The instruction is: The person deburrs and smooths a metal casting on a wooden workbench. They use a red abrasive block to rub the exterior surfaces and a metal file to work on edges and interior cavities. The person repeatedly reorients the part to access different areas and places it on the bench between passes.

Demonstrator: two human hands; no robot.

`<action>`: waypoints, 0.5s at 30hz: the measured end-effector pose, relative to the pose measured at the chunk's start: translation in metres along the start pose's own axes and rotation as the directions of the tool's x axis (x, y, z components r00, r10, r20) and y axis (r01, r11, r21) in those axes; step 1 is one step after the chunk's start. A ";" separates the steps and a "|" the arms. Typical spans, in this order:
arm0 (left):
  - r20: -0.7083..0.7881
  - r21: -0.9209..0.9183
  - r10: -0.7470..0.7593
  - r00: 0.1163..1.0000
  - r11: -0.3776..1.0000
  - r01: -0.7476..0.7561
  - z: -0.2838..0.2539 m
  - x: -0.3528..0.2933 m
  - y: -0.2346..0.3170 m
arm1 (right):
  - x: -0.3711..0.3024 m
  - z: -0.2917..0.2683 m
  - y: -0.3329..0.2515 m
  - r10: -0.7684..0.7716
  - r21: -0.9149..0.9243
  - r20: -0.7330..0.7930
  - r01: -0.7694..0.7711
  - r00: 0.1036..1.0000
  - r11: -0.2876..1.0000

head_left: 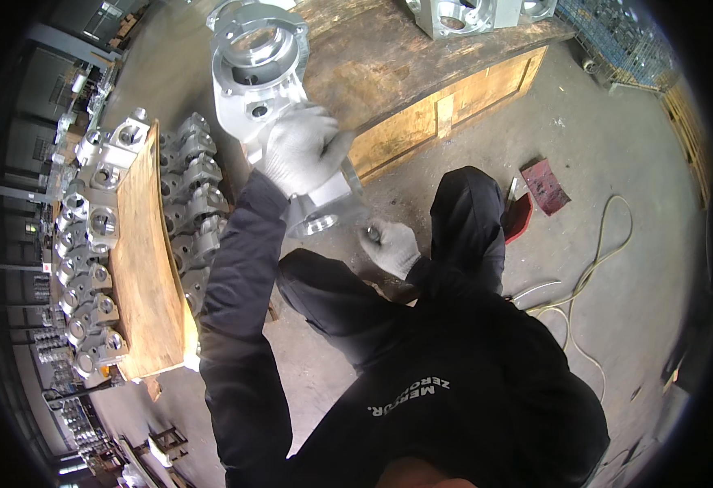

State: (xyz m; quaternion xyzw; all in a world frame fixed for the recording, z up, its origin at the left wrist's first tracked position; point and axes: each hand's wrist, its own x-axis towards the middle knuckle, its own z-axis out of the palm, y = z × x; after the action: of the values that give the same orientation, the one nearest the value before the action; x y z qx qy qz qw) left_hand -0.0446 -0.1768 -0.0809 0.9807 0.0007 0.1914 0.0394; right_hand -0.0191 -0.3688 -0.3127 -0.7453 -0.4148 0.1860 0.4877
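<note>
A large silver metal casting with a wide round bore lies across the left end of the wooden bench, its near end reaching out toward my knees. My left hand, in a pale knit glove, is closed on the casting's narrow middle, fingers curled over it. Lower and to the right, beside the casting's near end, is my gloved right hand. Its fingers are curled in, with a small dark spot showing between them; what they hold cannot be made out. Both sleeves are dark.
The wooden bench carries another casting at its far edge. To the left, similar castings stand in rows beside a wooden board. On the floor at right lie a red dustpan-like piece, a dark red sheet and a looped hose.
</note>
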 end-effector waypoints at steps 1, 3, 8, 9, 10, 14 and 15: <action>-0.006 -0.002 -0.028 1.000 1.000 0.028 0.000 -0.001 0.001 | -0.002 -0.002 0.000 0.077 0.054 -0.043 -0.075 0.996 0.996; 0.045 0.031 -0.018 0.999 0.999 0.017 0.000 -0.003 0.001 | -0.002 -0.007 0.000 0.144 0.117 -0.054 -0.137 0.988 0.984; 0.025 0.060 -0.067 0.997 0.996 0.066 0.000 -0.004 0.001 | 0.004 -0.024 -0.014 0.183 0.624 0.201 -0.270 0.962 0.733; 0.034 0.054 -0.073 0.997 0.996 0.071 0.001 -0.004 0.001 | 0.004 -0.027 -0.019 0.231 0.703 0.304 -0.381 0.924 0.600; 0.045 0.044 -0.073 0.996 0.996 0.071 0.000 -0.003 0.000 | 0.005 -0.030 -0.024 0.272 0.746 0.416 -0.496 0.868 0.443; 0.064 -0.010 -0.127 0.990 0.992 0.128 -0.005 0.000 -0.002 | 0.011 -0.029 -0.043 0.404 0.731 0.329 -0.501 0.853 0.463; 0.040 0.008 -0.076 0.996 0.997 0.075 -0.008 0.001 -0.004 | 0.014 -0.029 -0.046 0.394 0.753 0.302 -0.471 0.868 0.460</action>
State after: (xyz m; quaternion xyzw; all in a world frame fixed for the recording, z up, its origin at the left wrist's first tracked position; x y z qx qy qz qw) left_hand -0.0464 -0.1725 -0.0737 0.9838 0.0377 0.1700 0.0432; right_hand -0.0114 -0.3660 -0.2578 -0.5120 -0.1012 0.5019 0.6897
